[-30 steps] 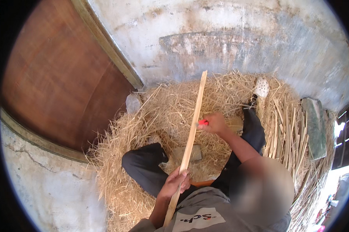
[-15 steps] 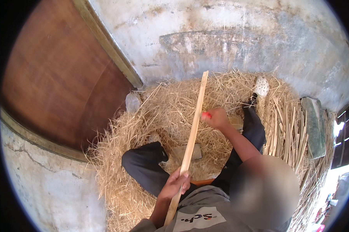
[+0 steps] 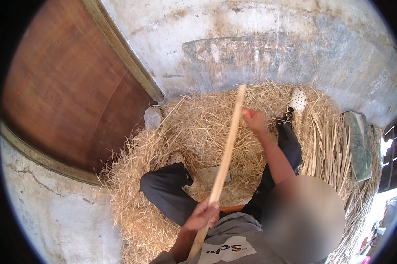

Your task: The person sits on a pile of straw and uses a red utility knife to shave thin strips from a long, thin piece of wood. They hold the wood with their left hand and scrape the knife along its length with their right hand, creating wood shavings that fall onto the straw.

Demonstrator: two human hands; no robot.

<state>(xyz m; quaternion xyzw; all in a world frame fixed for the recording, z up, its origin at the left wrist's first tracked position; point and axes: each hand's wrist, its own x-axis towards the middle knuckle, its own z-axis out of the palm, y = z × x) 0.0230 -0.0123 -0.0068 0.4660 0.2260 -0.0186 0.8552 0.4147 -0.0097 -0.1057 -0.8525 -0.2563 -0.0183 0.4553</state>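
Note:
A long, pale split strip of wood or bamboo (image 3: pixel 228 149) slants up and away from my lap. My left hand (image 3: pixel 203 214) is wrapped around its lower part, near my shirt. Closed by the strip's upper end, my right hand (image 3: pixel 256 122) grips a small tool with a red handle (image 3: pixel 248 114). The working end of that tool is hidden or too blurred to make out. Beneath the strip, between my legs, lies a pale flat block (image 3: pixel 214 174) among the shavings.
Thin curled shavings (image 3: pixel 198 114) cover the ground around my feet. Split sticks (image 3: pixel 328 149) lie in a bundle at the right, beside a greenish slab (image 3: pixel 358 145). A stained wall (image 3: pixel 251 53) stands ahead, a brown door panel (image 3: pixel 71 88) at the left.
My right hand with the red-handled tool has moved up and slightly right along the strip. The strip's far end has swung a little to the right.

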